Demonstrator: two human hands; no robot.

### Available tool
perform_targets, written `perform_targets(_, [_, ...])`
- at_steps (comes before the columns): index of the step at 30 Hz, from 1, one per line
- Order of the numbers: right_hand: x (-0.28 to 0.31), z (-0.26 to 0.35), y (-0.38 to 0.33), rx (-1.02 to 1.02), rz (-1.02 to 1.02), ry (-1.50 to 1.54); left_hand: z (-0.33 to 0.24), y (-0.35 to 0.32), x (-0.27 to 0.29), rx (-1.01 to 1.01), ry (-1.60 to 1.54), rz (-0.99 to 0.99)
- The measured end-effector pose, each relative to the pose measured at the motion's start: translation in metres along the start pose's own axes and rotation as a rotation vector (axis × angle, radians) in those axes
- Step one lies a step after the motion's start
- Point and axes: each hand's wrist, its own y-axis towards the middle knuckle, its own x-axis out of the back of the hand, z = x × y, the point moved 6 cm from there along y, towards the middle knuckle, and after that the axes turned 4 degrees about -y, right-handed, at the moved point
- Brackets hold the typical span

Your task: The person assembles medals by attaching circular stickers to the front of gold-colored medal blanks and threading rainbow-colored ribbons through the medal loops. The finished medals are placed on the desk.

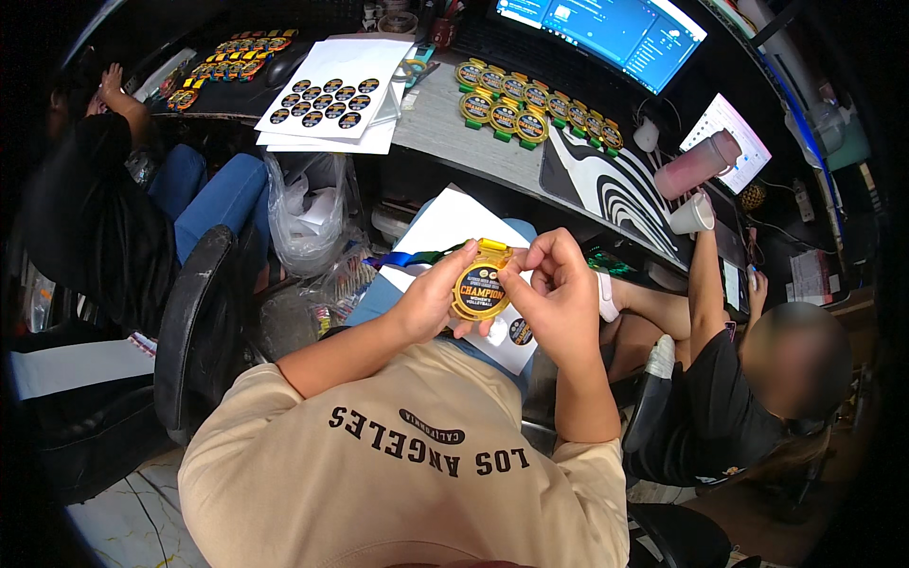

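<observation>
A gold medal with a round black label on its face is held over my lap. My left hand is closed around its left edge, with fingers behind it. My right hand is closed, with thumb and fingertips pressed at the medal's upper right rim. From the medal's top, a blue and green ribbon trails off to the left. Beneath my hands, a white sheet lies on my lap, and a round black sticker shows at its lower right part.
On the desk ahead stand rows of labelled gold medals, a sticker sheet and a monitor. A pink bottle and white cup are at right. People sit on both sides; a plastic bag hangs at left.
</observation>
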Motion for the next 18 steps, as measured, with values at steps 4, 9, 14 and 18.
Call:
perform_targets(4, [-0.001,0.004,0.004,0.031,-0.033,-0.030,-0.004,0.004,0.001,-0.022,0.005,-0.013])
perform_targets(9, [-0.002,0.012,0.002,0.097,-0.087,-0.123,-0.005,0.005,0.003,-0.041,0.094,-0.025])
perform_targets(14, [-0.004,0.020,-0.001,0.189,-0.145,-0.229,-0.004,0.004,0.006,-0.098,0.181,-0.021])
perform_targets(18, [-0.006,0.025,-0.002,0.290,-0.161,-0.469,-0.004,0.004,0.008,-0.110,0.232,-0.059])
